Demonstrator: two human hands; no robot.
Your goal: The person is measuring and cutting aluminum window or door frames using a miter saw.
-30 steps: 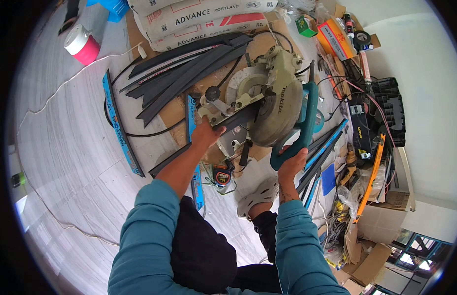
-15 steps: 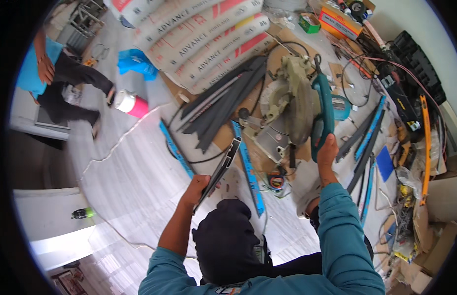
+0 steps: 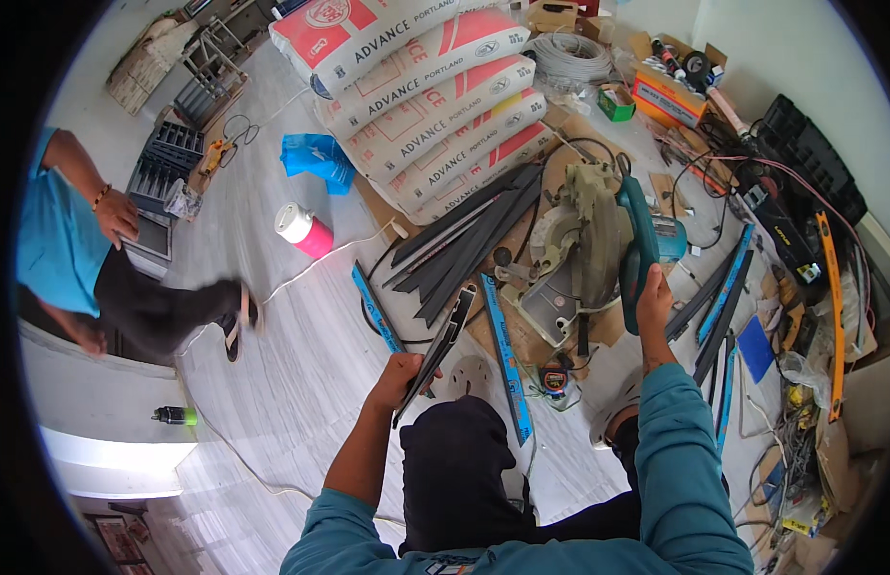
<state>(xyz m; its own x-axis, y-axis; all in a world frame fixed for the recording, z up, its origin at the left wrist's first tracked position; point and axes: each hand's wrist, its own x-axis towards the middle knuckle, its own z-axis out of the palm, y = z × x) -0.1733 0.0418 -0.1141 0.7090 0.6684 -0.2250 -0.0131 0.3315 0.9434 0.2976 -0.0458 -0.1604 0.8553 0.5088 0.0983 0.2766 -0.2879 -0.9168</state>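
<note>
My left hand (image 3: pixel 397 379) is closed around a short dark profile strip (image 3: pixel 447 337), tilted up with its hollow end away from me. My right hand (image 3: pixel 654 305) grips the lower end of the green handle (image 3: pixel 638 244) on a miter saw (image 3: pixel 591 216), its fingers partly hidden. The saw sits on cardboard on the floor, its blade guard above the metal base (image 3: pixel 548 314). Left of the saw lies a pile of dark profile strips (image 3: pixel 479 235). Two blue-faced strips, one nearer me (image 3: pixel 507 364) and one farther left (image 3: pixel 376 311), lie by my left hand.
Stacked cement bags (image 3: pixel 431 125) stand beyond the strips. A pink-and-white jug (image 3: pixel 304 230) and a white cord (image 3: pixel 320 265) are on the floor at left, where a person in blue (image 3: pixel 67 225) walks. A tape measure (image 3: pixel 554 381) lies near my feet; tools and boxes line the right wall.
The view has shifted, so the scene sits farther right and lower. The other person's legs have changed stride. My left hand still holds the profile strip and my right the saw handle.
</note>
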